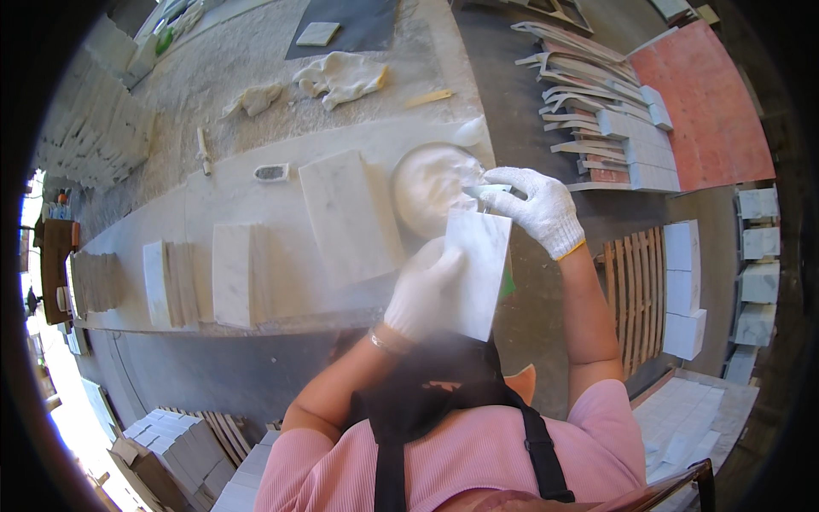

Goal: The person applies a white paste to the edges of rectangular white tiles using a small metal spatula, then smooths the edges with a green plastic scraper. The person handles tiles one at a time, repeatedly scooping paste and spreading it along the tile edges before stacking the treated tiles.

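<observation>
My left hand [425,294], in a white glove, grips a pale marble tile [478,264] by its left edge, tilted up in front of my body. My right hand [533,205], also in a white knit glove, pinches a small flat pale-green blade [488,190], like a scraper, just above the tile's upper edge. Beyond the tile, on the bench, stands a round pan [399,213] filled with a white powder or paste [433,183]. Left of the pan, a stack of larger marble tiles [345,213] lies at a slant.
More tile stacks [235,273] line the dusty bench [196,196] to the left. A crumpled white cloth [341,77], a yellow stick [429,98] and a small oval-ended block [272,173] lie farther back. Wooden slats [636,294] and boxed white tiles [653,158] stand at the right.
</observation>
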Action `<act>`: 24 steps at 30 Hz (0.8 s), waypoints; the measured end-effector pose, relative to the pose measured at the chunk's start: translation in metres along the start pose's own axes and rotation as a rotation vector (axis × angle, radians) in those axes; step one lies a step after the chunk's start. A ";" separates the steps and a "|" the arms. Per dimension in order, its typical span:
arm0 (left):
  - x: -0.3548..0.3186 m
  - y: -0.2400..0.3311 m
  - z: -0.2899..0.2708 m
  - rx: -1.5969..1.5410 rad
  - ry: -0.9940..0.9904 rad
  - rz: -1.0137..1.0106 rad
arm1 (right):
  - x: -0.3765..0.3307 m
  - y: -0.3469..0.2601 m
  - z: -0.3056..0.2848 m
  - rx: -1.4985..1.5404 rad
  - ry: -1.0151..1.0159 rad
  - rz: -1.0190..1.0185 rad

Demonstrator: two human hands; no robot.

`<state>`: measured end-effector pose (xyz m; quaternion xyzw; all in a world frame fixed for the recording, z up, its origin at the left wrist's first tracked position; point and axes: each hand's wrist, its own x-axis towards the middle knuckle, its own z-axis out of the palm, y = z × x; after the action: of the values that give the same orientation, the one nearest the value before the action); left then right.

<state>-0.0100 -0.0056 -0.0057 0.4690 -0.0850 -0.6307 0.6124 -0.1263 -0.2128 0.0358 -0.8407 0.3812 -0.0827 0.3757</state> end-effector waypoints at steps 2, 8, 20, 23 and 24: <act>-0.003 -0.003 -0.003 0.225 0.034 0.116 | 0.001 -0.002 0.003 -0.056 0.008 -0.046; -0.001 -0.016 -0.022 0.526 0.086 0.236 | -0.008 -0.007 0.000 -0.075 0.171 -0.142; 0.005 -0.022 -0.028 0.575 0.104 0.261 | -0.012 0.014 0.014 0.324 0.069 0.059; 0.005 -0.023 -0.027 0.553 0.109 0.269 | -0.018 0.015 0.011 0.377 0.078 0.108; 0.005 -0.023 -0.027 0.546 0.105 0.262 | -0.021 0.015 0.009 0.386 0.089 0.124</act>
<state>-0.0061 0.0085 -0.0387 0.6334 -0.2795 -0.4748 0.5434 -0.1452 -0.1991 0.0221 -0.7234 0.4256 -0.1678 0.5171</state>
